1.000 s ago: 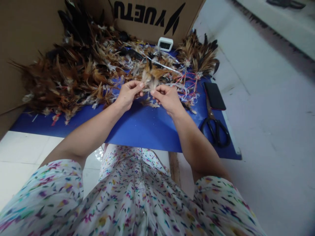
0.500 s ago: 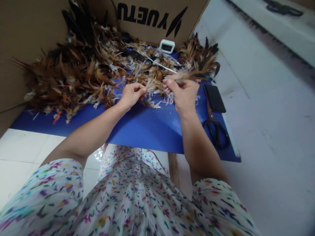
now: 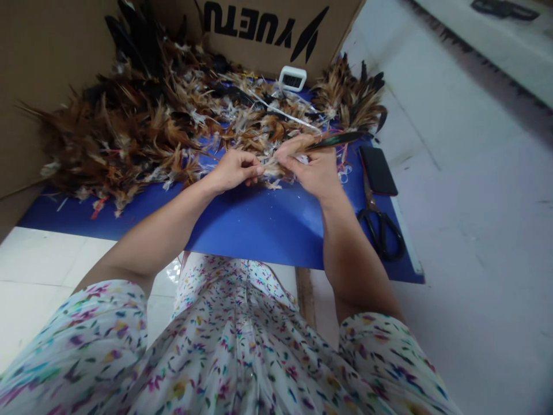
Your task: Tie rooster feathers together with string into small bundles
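My right hand (image 3: 318, 176) is closed around a small bunch of feathers. Brown feathers and one long, dark glossy feather (image 3: 339, 140) stick out over the back of it to the right. Just left of it, my left hand (image 3: 235, 171) is pinched shut, thumb against forefinger. Pale wisps lie by its fingertips, but what the pinch holds is too small to make out. Both hands are above the front of a blue board (image 3: 254, 230). Behind them spreads a heap of brown feather bunches (image 3: 151, 127) with whitish bases.
Scissors (image 3: 382, 233) with black handles and a dark phone (image 3: 378, 170) lie at the right. A white digital timer (image 3: 292, 78) stands at the back before a cardboard wall (image 3: 259, 26). Another feather pile (image 3: 349, 95) is at the back right.
My right hand has moved left and slightly down, closer to my left hand. The dark feather in it now shows clearly. My left hand has barely shifted and remains pinched.
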`<state>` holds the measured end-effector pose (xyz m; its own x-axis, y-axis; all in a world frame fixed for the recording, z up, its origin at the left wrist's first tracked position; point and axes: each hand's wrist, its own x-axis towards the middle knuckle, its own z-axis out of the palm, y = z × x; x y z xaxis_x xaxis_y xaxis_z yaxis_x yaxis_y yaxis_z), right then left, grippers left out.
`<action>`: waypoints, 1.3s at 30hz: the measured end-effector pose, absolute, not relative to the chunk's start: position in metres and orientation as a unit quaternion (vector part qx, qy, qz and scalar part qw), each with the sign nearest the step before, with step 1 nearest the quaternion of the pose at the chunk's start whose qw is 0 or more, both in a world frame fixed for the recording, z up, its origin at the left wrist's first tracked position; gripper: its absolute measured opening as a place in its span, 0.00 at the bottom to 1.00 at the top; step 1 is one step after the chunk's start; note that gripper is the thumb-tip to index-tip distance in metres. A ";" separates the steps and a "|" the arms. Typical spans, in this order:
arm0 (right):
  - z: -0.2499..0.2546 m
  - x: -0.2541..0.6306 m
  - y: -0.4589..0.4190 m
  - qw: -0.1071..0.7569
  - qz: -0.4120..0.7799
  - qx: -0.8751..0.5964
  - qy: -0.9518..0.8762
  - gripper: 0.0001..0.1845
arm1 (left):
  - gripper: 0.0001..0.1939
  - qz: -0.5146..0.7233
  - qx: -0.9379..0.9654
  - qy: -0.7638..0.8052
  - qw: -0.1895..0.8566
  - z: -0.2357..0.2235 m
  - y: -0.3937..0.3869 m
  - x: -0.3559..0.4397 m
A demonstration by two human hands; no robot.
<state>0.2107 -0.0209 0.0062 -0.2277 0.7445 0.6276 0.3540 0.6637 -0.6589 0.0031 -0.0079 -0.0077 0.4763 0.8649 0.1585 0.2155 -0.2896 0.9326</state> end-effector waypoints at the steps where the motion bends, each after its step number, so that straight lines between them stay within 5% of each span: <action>1: 0.006 0.211 -0.020 0.498 0.196 -0.353 -0.768 0.17 | 0.12 0.340 0.726 0.365 0.473 -0.008 -0.008 0.003; 39: -0.004 0.215 -0.017 0.396 0.244 -0.383 -0.798 0.09 | 0.19 0.308 0.712 0.320 0.544 -0.011 -0.007 0.001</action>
<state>0.2146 -0.0173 -0.0040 -0.3922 0.8046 0.4459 0.4184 0.5877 -0.6925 0.0013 -0.0074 -0.0110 0.6049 0.7911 0.0907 0.1204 -0.2035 0.9717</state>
